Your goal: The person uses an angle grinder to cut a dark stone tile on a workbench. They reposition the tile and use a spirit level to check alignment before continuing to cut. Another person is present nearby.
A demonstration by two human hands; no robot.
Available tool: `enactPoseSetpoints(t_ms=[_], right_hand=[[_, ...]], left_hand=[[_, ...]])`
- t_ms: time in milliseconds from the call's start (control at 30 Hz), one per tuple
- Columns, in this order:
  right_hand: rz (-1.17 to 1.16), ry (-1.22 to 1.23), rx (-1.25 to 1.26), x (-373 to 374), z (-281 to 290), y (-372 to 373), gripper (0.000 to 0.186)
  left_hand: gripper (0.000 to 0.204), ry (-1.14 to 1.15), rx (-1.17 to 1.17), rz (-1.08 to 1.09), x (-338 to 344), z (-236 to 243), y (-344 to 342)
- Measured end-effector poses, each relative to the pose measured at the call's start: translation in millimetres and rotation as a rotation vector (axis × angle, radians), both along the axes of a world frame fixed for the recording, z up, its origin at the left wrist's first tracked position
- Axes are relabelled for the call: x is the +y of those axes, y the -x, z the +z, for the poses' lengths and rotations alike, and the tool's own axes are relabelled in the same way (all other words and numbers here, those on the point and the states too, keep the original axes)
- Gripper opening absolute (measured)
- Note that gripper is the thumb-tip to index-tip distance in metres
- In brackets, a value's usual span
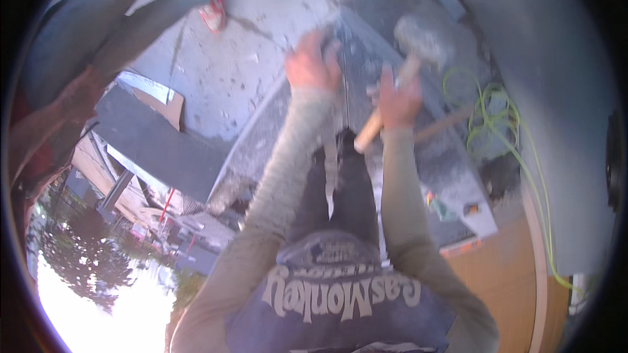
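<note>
My right hand [400, 101] is closed round the wooden handle of a mallet [425, 40]. Its big whitish head points up and away, and the pale handle end sticks out below the hand toward me. To the left, my left hand [314, 64] is over the grey slabs [275, 127], close to the thin dark joint between them. Its fingers look bent and are smeared by motion, so whether they hold anything cannot be told. The slabs are dusty and lie under both forearms.
A yellow-green cord [495, 121] lies coiled by the right wall. Another wooden handle [445, 125] rests near it. Small items [443, 209] sit on the slab at lower right, beside a wooden floor [494, 281]. Another person's leg and red shoe [213, 8] are at upper left, near a dark panel [163, 144].
</note>
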State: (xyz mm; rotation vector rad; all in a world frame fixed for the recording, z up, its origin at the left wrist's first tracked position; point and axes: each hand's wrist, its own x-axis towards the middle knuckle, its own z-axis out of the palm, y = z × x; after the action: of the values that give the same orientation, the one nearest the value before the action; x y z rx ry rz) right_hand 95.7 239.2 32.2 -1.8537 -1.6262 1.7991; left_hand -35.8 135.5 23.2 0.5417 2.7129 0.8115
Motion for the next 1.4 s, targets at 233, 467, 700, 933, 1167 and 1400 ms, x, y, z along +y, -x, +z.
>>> enactPoseSetpoints(t_ms=[233, 467, 700, 933, 1167, 1400], right_hand=[[0.076, 0.004, 0.031, 3.7, 12.5, -2.9, 0.033], [0.128, -0.100, 0.050, -5.1, 9.1, -10.1, 0.033], [0.203, -0.143, 0.025, -1.4, 7.1, -12.9, 0.031], [0.688, -0.662, -0.084, -52.4, 40.6, -2.4, 0.030], [0.865, -0.605, -0.105, -81.9, 54.9, 17.0, 0.032], [0.972, -0.647, -0.240, -78.0, 35.7, -0.7, 0.033]], left_hand=[[0.040, 0.126, -0.061, -0.090, -13.0, 7.6, 9.6], [0.033, 0.329, 0.021, -0.210, -2.1, 7.3, -0.4], [0.055, 0.097, -0.207, -0.291, -47.7, 8.1, 15.4], [0.098, 0.401, -0.363, -0.190, -97.7, 4.1, -31.6], [0.102, 0.526, -0.368, -0.205, -92.1, 5.5, -31.2], [0.109, 0.497, -0.429, -0.139, -92.9, 1.3, -34.5]])
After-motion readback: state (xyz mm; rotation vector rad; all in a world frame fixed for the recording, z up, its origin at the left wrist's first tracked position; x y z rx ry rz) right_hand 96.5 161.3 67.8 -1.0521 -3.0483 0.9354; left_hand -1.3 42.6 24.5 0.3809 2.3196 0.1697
